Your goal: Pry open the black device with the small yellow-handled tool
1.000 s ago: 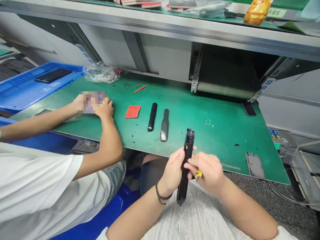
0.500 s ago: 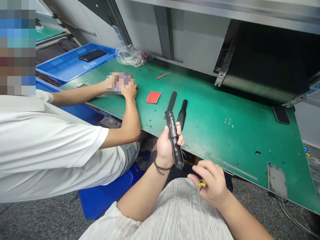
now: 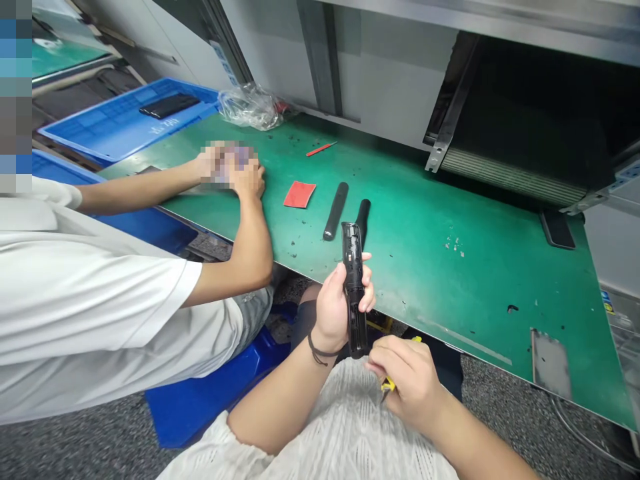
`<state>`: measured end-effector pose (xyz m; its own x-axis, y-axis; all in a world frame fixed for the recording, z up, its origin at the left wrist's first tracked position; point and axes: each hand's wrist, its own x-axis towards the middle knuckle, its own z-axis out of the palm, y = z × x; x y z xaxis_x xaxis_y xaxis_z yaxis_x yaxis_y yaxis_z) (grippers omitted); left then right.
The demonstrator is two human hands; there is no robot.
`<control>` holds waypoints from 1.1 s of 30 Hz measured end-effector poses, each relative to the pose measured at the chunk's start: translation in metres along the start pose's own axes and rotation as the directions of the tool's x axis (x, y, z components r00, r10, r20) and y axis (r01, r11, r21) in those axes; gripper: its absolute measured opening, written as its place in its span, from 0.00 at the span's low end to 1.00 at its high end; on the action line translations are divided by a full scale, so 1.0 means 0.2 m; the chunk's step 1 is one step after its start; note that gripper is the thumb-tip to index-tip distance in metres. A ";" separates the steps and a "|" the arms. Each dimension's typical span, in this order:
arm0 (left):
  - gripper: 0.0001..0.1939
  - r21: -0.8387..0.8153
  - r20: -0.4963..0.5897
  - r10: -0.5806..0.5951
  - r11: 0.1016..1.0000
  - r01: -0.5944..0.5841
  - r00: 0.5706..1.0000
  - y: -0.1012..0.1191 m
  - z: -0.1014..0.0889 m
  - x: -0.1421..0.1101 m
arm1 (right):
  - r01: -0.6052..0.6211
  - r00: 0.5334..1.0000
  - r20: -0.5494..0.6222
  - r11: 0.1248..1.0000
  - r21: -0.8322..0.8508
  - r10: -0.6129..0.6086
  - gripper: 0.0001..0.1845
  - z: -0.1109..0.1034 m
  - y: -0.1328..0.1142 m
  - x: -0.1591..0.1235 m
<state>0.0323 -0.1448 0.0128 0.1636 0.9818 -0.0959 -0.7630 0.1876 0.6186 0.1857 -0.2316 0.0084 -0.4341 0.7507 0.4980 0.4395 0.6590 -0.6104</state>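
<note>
My left hand (image 3: pixel 336 308) grips a long black plastic housing (image 3: pixel 354 283) upright, just in front of the green mat's (image 3: pixel 450 220) near edge. Its open inner side faces me. My right hand (image 3: pixel 409 381) is closed around a small yellow-handled tool (image 3: pixel 387 384), right below the housing's lower end. Two more long black pieces lie on the mat beyond: a rounded bar (image 3: pixel 335 210) and a flatter one (image 3: pixel 362 218), partly hidden behind the housing.
A red square pad (image 3: pixel 299 195) and a thin red stick (image 3: pixel 321 149) lie on the mat. A person in a white shirt (image 3: pixel 100 313) sits at my left with both hands on the mat. Blue crates (image 3: pixel 120 120), a plastic bag (image 3: pixel 249 107) and a dark phone (image 3: pixel 556 230) surround the mat.
The view shifted left and down from a second ago. My left hand turned the housing and keeps it upright. My right hand came off it, dropped, then rose back to its lower end.
</note>
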 end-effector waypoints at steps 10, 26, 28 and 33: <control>0.15 0.115 0.009 0.028 0.993 -0.029 1.000 0.08 -0.08 0.00 | -0.292 0.952 0.059 0.947 -0.131 0.302 0.15 -0.11 0.12 -0.03; 0.35 0.341 0.159 -0.314 0.907 0.247 0.936 0.03 0.04 -0.22 | 0.279 0.958 0.231 0.721 -0.634 -0.168 0.16 -0.61 0.19 0.51; 0.35 0.367 0.172 -0.329 0.896 0.249 0.928 0.03 0.06 -0.23 | 0.277 0.953 0.270 0.745 -0.607 -0.135 0.18 -0.62 0.18 0.54; 0.36 0.394 0.194 -0.306 0.894 0.212 0.932 0.04 0.07 -0.24 | 0.265 0.956 0.260 0.788 -0.556 -0.137 0.34 -0.62 0.19 0.56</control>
<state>0.0273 -0.1906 0.0331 0.5072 0.8523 -0.1279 -0.4013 0.3649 0.8401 0.2521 -0.1174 0.1173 -0.6798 0.6151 0.3994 0.6687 0.7435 -0.0067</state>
